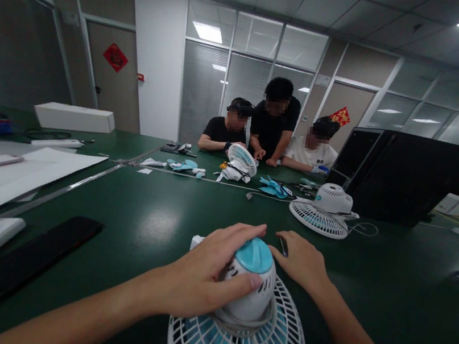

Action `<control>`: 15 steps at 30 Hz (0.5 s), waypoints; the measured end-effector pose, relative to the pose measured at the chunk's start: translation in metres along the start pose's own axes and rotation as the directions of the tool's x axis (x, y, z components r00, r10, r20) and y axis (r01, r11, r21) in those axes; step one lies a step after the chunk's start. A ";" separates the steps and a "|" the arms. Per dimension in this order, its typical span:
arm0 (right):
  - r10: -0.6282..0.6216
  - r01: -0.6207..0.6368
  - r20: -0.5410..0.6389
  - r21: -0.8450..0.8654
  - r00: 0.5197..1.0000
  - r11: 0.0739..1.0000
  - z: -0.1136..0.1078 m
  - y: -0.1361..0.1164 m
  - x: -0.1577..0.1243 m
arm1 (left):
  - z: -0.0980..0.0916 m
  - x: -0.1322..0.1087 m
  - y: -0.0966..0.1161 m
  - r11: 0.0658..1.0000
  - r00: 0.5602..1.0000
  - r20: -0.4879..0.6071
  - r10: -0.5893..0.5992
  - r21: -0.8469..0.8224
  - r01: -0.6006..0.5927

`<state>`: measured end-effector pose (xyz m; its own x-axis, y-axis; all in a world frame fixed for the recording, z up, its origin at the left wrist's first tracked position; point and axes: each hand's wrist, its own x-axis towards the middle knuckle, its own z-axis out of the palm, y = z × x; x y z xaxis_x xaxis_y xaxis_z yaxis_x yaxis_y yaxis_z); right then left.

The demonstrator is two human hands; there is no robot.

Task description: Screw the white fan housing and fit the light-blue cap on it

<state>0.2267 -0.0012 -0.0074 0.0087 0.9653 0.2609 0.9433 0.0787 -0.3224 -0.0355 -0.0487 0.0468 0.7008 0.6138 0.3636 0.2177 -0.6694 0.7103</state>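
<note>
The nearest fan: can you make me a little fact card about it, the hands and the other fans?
Nearest fan: white, cage down, with a blue cap on top
Left hand: curled round the fan's top part
Right hand: beside the cap, with a small dark thing at its fingers, too small to name
Second fan: cage down, near a big black case
Third fan: farther back, near people

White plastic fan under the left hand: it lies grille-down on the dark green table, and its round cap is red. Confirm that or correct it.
The colour is wrong: the head view shows a round light-blue cap. The rest holds: the white plastic fan lies grille-down on the dark green table, under the left hand.
</note>
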 end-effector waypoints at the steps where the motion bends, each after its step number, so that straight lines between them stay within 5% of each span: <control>1: -0.040 0.041 -0.027 0.058 0.999 0.997 -0.001 -0.004 -0.001 | -0.001 0.000 0.000 1.000 1.000 -0.004 -0.001 -0.014 0.001; 5: -0.223 0.239 -0.086 0.421 0.971 0.875 0.001 -0.026 -0.013 | -0.003 0.004 -0.007 0.993 0.996 -0.086 -0.004 -0.120 -0.007; 9: -0.405 0.363 -0.175 0.814 0.897 0.453 -0.004 -0.051 -0.037 | -0.006 0.017 -0.038 0.981 0.947 -0.310 -0.085 -0.195 0.024; 11: -0.467 0.416 -0.192 0.794 0.863 0.443 -0.011 -0.062 -0.046 | -0.008 0.024 -0.061 0.973 0.902 -0.384 -0.196 -0.192 0.130; 15: -0.543 0.547 -0.205 0.585 0.814 0.599 -0.022 -0.081 -0.054 | -0.013 0.031 -0.101 0.963 0.890 -0.374 -0.262 -0.164 0.215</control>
<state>0.1573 -0.0657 0.0246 -0.4373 0.6923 0.5741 0.3762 0.7206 -0.5824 -0.0449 0.0439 -0.0058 0.3121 0.8782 0.3625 0.2493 -0.4439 0.8607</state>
